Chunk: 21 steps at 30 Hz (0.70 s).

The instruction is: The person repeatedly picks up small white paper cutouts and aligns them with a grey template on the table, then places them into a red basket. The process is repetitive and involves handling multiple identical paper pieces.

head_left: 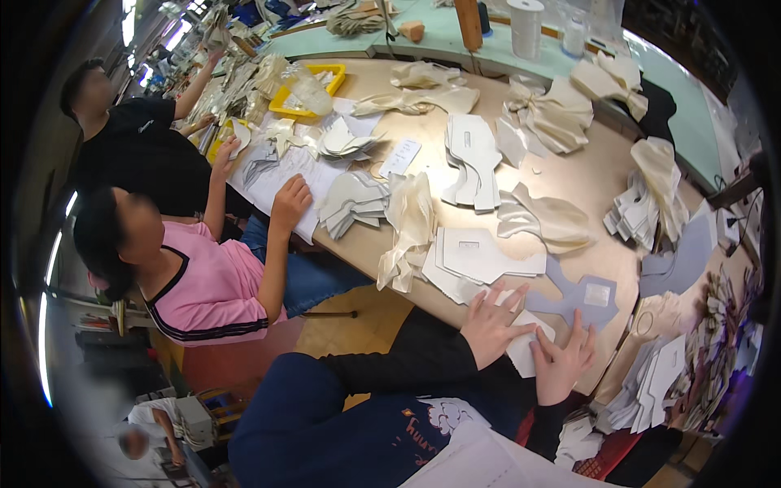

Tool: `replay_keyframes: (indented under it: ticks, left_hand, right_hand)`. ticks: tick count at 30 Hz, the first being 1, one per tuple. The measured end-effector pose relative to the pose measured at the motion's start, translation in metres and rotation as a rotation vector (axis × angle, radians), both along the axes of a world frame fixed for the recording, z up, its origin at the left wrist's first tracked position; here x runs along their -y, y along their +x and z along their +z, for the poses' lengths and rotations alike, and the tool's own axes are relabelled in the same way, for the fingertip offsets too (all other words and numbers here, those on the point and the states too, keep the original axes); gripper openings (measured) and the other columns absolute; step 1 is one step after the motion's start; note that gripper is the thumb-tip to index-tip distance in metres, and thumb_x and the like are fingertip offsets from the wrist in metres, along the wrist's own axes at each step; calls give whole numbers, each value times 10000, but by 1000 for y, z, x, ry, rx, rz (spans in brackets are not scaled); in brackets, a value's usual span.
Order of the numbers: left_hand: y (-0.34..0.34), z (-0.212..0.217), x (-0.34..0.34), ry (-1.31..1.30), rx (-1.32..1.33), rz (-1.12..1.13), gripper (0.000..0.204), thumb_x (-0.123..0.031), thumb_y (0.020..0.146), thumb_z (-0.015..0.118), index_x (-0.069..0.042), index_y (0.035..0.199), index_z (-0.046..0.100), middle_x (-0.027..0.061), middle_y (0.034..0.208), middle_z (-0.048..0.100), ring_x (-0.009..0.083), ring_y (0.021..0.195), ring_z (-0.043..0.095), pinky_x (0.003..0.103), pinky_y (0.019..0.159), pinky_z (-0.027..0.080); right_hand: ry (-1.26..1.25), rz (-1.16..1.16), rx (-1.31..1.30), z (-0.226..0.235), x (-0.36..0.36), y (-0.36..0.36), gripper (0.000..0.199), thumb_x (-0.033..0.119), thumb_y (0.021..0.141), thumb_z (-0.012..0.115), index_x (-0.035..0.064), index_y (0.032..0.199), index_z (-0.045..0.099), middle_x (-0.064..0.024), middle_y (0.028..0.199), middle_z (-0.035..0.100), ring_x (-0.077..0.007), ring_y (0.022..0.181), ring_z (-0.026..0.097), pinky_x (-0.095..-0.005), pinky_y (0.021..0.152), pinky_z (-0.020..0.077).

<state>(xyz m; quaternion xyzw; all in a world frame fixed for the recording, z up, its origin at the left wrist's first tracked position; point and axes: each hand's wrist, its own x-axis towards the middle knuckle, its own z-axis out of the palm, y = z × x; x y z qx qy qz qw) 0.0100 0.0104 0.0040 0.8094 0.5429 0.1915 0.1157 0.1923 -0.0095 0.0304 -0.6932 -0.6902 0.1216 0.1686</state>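
Here at the near edge of the tan table [604, 189], 2 bare hands are at work, both with black sleeves running back from the wrists. The left hand [490, 327] is palm down, its fingers fanned wide, and it bears on the flat white piece [523, 352] lying between the 2 hands. Over to the right hand [561, 358] – fingers parted too, thumb and forefinger reaching in to the white piece's near side, the longer fingers pointing up toward the blue-grey piece [561, 307]. Whether either hand pinches an edge, I cannot tell; the fingers look laid on rather than closed. So the white piece sits flat, partly covered by the hands, right beside that blue-grey piece, which carries a pale square patch [597, 294].

Just beyond the left hand there's a stack of white cut pieces [488, 254], slightly fanned, and 2 bundles of cream fabric near it: the upright bundle [409, 229] at its left, the spread bundle [547, 221] behind. Farther back lies a taller stack of white shapes [473, 159] – and out at the far left corner, a yellow tray [281, 106] with pale things in it. Along the left side sits a person in pink [213, 272], right hand raised over the tabletop, and past them a person in black [138, 159].
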Motion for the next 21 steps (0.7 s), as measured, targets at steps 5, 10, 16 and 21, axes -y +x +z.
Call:
replay_keyframes:
  ticks: [5,10,16,21]
  left_hand:
    - [-8,0,-2,-21,67,52,246,-369,868,720,-395,1107,769,80,1643,304,455,1459,265,666,1065,290]
    - [5,-5,19,-61,-140,-14,573,-370,865,715,-208,1401,593,4,1656,292,372,1464,339,666,1108,219]
    - [11,-17,46,86,-188,-15,703,-355,846,674,-261,1509,459,-85,1669,254,233,1538,239,645,1133,150]
    - [11,-15,55,31,-220,-70,587,-288,816,637,-201,1395,595,-68,1668,257,233,1569,144,704,1081,196]
  right_hand:
    - [-53,-83,39,-2,14,4,302,253,747,829,280,1048,821,-46,1601,391,-422,1476,262,-580,1159,212]
    - [-114,2,270,-9,40,-15,543,290,903,709,170,1412,564,-143,1644,288,-469,1463,266,-627,1115,268]
    - [-104,72,297,-6,65,-38,673,353,823,774,70,1384,533,-155,1637,287,-466,1474,244,-627,1089,292]
    - [-110,72,243,-7,64,-41,625,273,830,760,18,1360,552,-161,1586,342,-447,1475,250,-609,1116,274]
